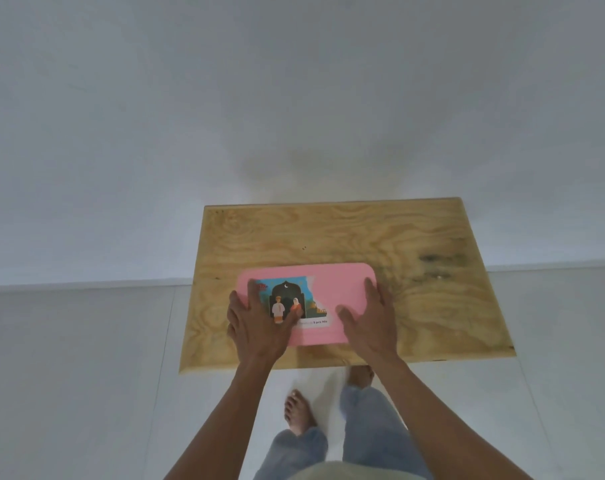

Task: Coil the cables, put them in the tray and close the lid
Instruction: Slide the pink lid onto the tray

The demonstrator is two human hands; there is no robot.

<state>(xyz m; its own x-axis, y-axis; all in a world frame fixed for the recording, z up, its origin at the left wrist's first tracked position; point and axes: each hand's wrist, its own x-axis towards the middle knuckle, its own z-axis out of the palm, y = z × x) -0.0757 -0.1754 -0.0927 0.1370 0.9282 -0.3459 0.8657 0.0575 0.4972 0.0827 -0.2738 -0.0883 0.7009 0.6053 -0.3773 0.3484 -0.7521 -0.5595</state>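
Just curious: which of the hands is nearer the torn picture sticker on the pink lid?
The left hand lies across the sticker. The right hand rests on bare pink lid, clear of it.

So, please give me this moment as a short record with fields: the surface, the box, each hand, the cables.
surface: wooden table
box: pink lid lying flat, a partly torn picture label on top
left hand: flat, fingers spread, pressing the lid's left end
right hand: flat, fingers spread, pressing the lid's right end
cables: none visible
tray: hidden under the lid
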